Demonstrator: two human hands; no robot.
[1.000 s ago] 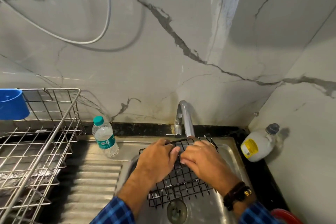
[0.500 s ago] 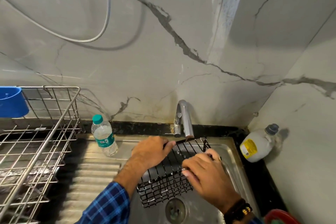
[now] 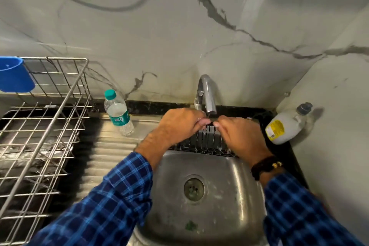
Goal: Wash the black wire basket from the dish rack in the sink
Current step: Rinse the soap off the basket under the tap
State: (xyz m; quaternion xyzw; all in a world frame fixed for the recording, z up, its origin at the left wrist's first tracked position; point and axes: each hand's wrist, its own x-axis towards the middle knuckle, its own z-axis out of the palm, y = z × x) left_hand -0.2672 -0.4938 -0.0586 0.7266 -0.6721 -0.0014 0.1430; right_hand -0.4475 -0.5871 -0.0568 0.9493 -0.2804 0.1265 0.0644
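Note:
The black wire basket (image 3: 205, 142) stands tilted up on edge at the back of the steel sink (image 3: 235, 185), right under the tap spout (image 3: 208, 98). My left hand (image 3: 179, 126) grips its top rim from the left, fingers curled over the wires. My right hand (image 3: 237, 134) grips the same rim from the right, and the two thumbs nearly meet under the spout. Most of the basket is hidden behind my hands. Whether water runs from the tap I cannot tell.
A steel wire dish rack (image 3: 40, 126) with a blue cup holder (image 3: 15, 75) stands at left. A water bottle (image 3: 117, 112) sits on the ribbed drainboard. A white soap bottle (image 3: 287, 126) leans in the right corner. The drain (image 3: 193, 188) lies open below the basket.
The basket has been lifted from lying slanted over the drain to standing nearly upright under the spout. Both hands moved up to its top rim and came close together.

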